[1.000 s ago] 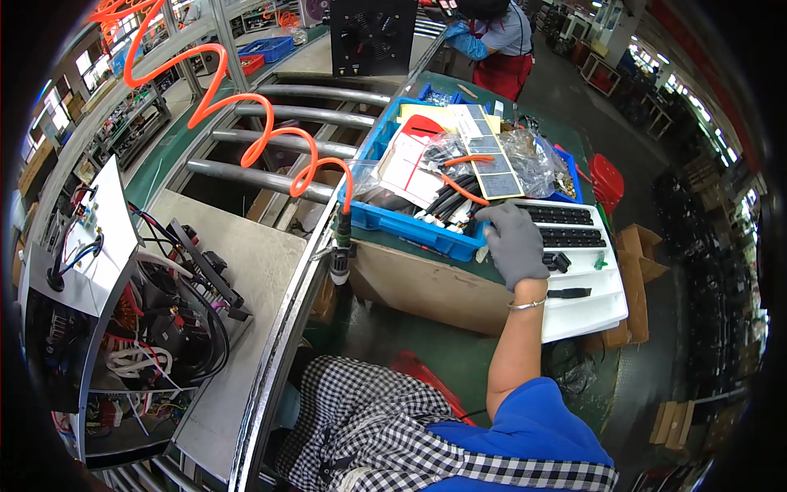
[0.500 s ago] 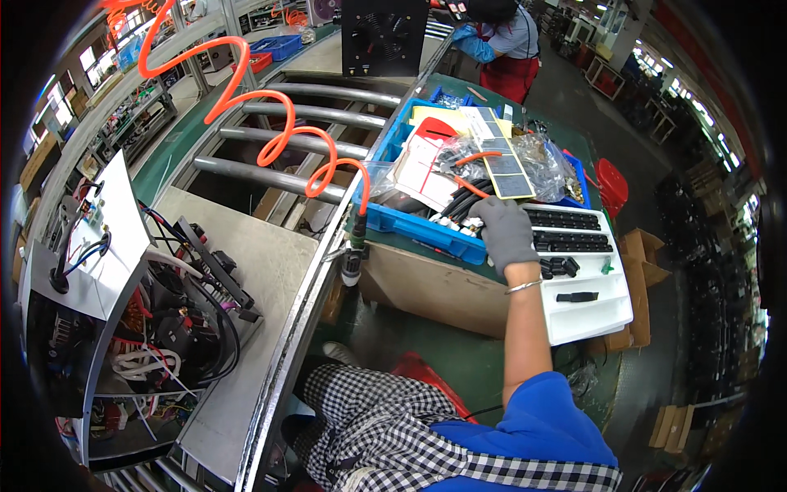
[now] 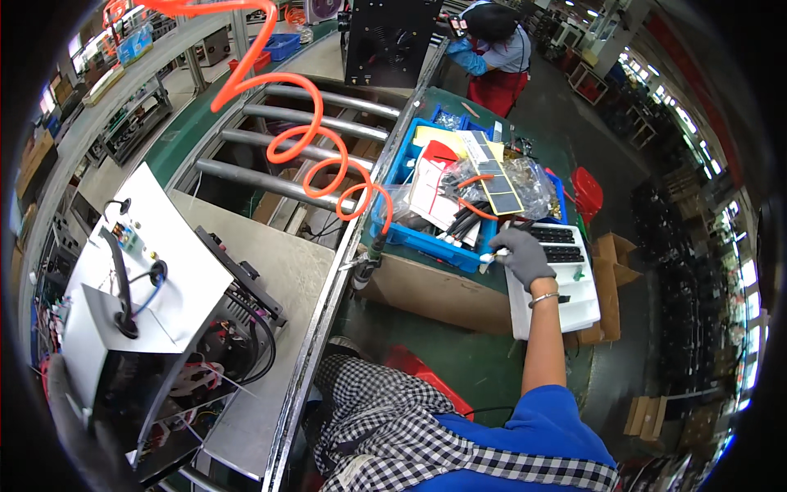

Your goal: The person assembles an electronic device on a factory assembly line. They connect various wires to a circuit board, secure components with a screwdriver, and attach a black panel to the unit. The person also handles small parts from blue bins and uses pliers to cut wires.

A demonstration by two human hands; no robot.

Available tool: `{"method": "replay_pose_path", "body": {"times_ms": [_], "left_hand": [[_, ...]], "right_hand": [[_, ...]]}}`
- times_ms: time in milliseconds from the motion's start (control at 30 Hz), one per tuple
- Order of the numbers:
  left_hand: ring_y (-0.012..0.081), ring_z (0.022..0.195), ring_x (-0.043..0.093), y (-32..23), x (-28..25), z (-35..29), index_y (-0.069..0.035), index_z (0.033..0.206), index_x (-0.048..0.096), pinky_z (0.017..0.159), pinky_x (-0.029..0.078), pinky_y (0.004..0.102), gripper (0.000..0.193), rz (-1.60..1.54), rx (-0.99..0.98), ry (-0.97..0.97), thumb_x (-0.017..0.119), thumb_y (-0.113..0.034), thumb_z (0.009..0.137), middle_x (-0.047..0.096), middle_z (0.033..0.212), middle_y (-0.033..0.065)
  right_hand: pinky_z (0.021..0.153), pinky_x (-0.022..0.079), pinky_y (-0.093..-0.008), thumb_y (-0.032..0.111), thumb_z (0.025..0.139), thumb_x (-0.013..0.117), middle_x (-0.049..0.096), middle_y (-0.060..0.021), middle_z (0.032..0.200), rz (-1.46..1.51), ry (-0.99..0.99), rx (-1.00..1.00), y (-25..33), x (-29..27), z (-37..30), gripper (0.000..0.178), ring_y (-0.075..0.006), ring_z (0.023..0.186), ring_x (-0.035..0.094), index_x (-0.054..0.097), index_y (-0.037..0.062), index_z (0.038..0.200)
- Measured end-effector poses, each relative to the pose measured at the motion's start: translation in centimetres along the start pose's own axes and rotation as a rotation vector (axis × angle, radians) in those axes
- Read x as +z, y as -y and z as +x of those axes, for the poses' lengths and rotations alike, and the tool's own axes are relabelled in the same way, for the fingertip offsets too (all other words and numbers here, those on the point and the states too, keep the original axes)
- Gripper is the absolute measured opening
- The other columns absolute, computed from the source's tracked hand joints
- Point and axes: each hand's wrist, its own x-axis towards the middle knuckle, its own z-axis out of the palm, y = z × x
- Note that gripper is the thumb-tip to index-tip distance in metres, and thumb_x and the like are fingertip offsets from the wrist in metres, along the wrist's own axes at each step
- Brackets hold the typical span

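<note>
My right hand [image 3: 526, 256], in a grey glove, pinches a small white part [image 3: 489, 258] at the near right corner of a blue bin [image 3: 438, 251]. The part's exact kind is too small to make out. Papers, black tubing, orange tube pieces and a card with dark rectangles [image 3: 496, 182] fill the bin. Below the hand lies a white compartment tray [image 3: 580, 305] holding black pieces. My left hand [image 3: 70, 406], gloved too and blurred, is at the far left beside a white metal panel [image 3: 168, 271] with cables through it; its fingers cannot be made out.
An orange coiled air hose [image 3: 316, 123] hangs over the steel rollers [image 3: 270, 182], ending in a tool fitting [image 3: 366, 266]. A black fan unit [image 3: 385, 45] stands at the far end. Another person [image 3: 496, 57] works beyond the bench. A red stool [image 3: 426, 377] is below, cardboard boxes [image 3: 608, 287] at right.
My right hand has drawn back from inside the bin toward the tray, with a small white part now in its fingers. My left hand has come into view beside the panel, which appears turned.
</note>
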Motion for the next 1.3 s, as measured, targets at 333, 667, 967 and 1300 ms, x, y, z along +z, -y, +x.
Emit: {"method": "replay_pose_path", "body": {"times_ms": [333,667,967,1300], "left_hand": [[0.0330,0.132,0.049,-3.6,-2.8,1.1,-0.005,0.145,0.042,0.110,0.038,0.0373,0.076,0.153,0.055,0.160,0.054,0.011,0.072,0.051,0.142,0.0182],[0.0370,0.132,0.047,-5.2,-5.3,2.9,0.000,0.146,0.037,0.107,0.039,0.0425,0.098,0.187,-0.077,0.459,0.053,-0.073,0.084,0.048,0.143,0.0207],[0.0198,0.087,0.056,-5.6,-5.7,7.4,0.004,0.107,0.061,0.081,0.045,0.0329,0.052,-0.004,-0.404,0.477,0.053,-0.046,0.099,0.063,0.094,0.0116],[0.0267,0.094,0.063,-6.3,-1.2,8.0,-0.001,0.115,0.066,0.085,0.048,0.0349,0.044,0.106,-0.512,0.205,0.052,-0.040,0.100,0.068,0.105,0.0146]], "right_hand": [[0.097,0.049,-0.0379,-0.003,0.079,0.060,0.065,-0.0108,0.121,0.171,-0.122,0.106,-0.3,-1.3,-3.0,0.031,-0.0311,0.113,0.061,0.070,0.0096,0.105],[0.092,0.052,-0.0394,0.014,0.078,0.071,0.052,-0.0090,0.142,0.129,0.327,0.119,-1.1,-4.1,-2.1,0.050,-0.0304,0.106,0.064,0.061,0.0179,0.127],[0.087,0.051,-0.0385,0.023,0.086,0.066,0.069,-0.0106,0.109,0.235,0.386,0.173,-1.3,-5.4,6.2,0.030,-0.0287,0.096,0.066,0.069,0.0138,0.115],[0.081,0.051,-0.0461,0.036,0.088,0.063,0.068,-0.0136,0.105,0.070,0.427,0.094,0.0,0.8,11.0,0.037,-0.0340,0.097,0.065,0.064,0.0190,0.121]]}}
